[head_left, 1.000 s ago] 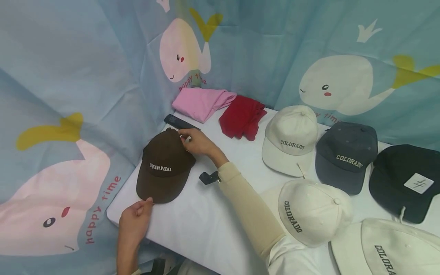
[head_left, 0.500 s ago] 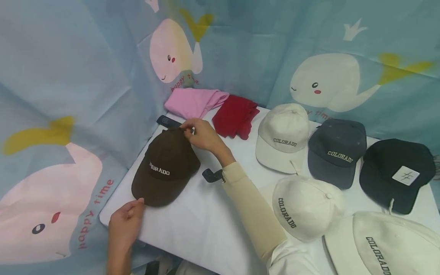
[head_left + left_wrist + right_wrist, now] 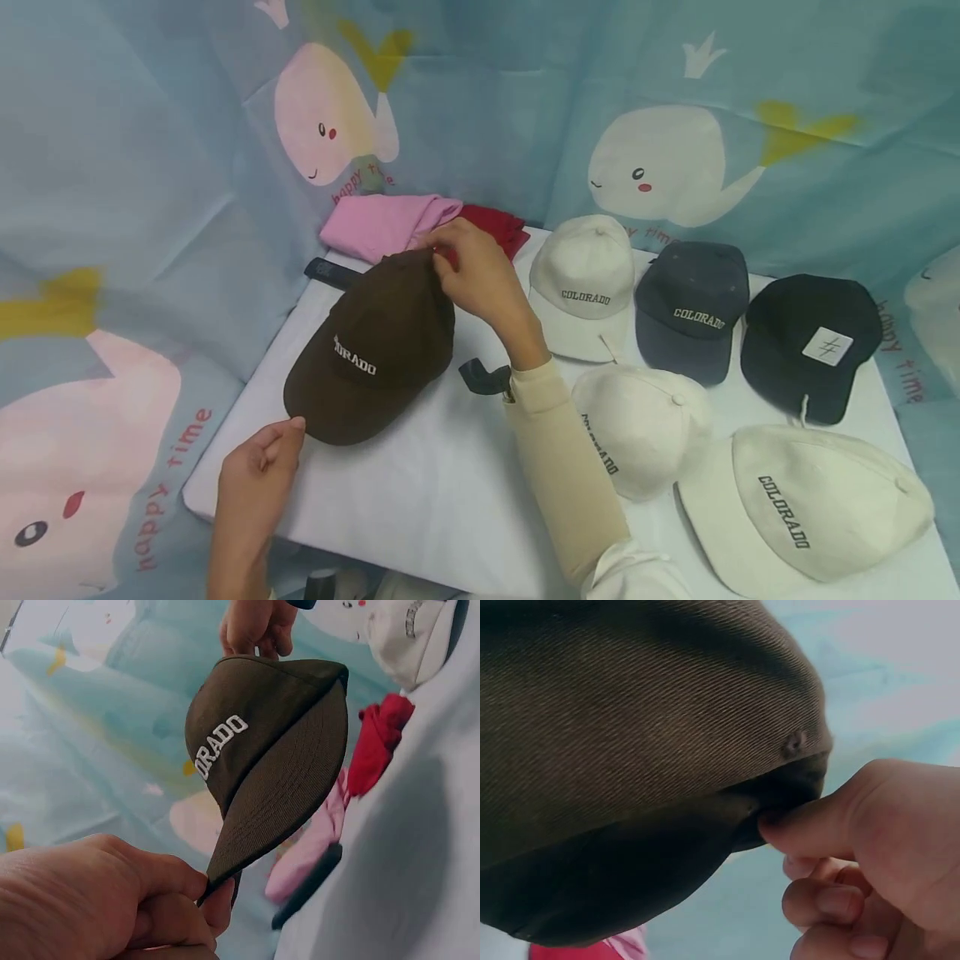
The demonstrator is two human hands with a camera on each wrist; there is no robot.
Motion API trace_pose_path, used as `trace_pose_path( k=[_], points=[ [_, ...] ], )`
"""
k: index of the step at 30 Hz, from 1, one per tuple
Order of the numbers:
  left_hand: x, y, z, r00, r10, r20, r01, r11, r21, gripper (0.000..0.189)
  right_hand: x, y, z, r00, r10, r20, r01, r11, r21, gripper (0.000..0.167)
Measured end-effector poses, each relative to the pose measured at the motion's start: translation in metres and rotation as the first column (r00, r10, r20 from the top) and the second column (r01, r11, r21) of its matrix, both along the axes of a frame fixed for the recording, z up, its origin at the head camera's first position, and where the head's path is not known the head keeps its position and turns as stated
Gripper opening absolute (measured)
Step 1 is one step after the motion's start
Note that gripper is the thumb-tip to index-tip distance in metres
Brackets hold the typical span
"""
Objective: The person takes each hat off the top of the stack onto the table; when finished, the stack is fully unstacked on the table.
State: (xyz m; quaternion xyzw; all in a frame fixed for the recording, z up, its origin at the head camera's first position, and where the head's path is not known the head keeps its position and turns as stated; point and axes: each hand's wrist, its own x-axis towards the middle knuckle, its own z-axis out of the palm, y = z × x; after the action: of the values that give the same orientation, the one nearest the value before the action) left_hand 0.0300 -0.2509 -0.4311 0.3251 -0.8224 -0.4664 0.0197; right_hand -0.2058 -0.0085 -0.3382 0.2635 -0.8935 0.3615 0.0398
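Observation:
A brown cap (image 3: 393, 304) with white lettering hangs above the table, held between both hands. My left hand (image 3: 258, 471) pinches the edge of its brim between thumb and index finger. At the other end, the right hand (image 3: 480, 271) grips the rear edge of the crown. The left wrist view shows the cap (image 3: 255, 720) tilted, with its brim over the white tabletop and its shadow below. From the right wrist view, the right thumb presses at the dark inner lining and part of the lettering side is hidden.
Folded pink cloth (image 3: 367, 225) and red cloth (image 3: 498, 229) lie at the back, beside a dark flat strip (image 3: 330, 272). Several caps stand on the right, among them a grey cap (image 3: 693, 283), a black cap (image 3: 780, 325) and a cream cap (image 3: 832, 492). A whale-print curtain (image 3: 510, 117) borders the table.
The brown cap has risen off the table toward the camera, with both hands keeping hold. The right hand has moved up over the red cloth. The head view has turned to the right.

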Motion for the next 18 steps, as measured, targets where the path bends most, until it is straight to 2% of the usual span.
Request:
trace_pose_path(
  k=[5,9,14,18],
  points=[
    [-0.010,0.001,0.004,0.999,-0.054,-0.002,0.054,0.998,-0.013,0.063,0.007,0.016,0.010,0.998,-0.059,-0.036,0.060,0.998,0.034,0.026],
    [-0.017,0.003,0.004,0.994,-0.107,-0.021,0.106,0.994,-0.012,0.059,0.014,0.027,0.015,0.995,-0.098,-0.034,0.100,0.994,0.049,0.025],
    [-0.024,0.001,0.003,0.981,-0.178,-0.072,0.175,0.984,-0.041,0.052,0.021,0.037,0.016,0.988,-0.154,-0.019,0.155,0.987,0.051,0.025],
    [-0.026,-0.001,0.003,0.978,-0.202,-0.052,0.199,0.978,-0.059,0.053,0.027,0.039,0.014,0.982,-0.189,0.009,0.188,0.979,0.076,0.027]
  ],
)
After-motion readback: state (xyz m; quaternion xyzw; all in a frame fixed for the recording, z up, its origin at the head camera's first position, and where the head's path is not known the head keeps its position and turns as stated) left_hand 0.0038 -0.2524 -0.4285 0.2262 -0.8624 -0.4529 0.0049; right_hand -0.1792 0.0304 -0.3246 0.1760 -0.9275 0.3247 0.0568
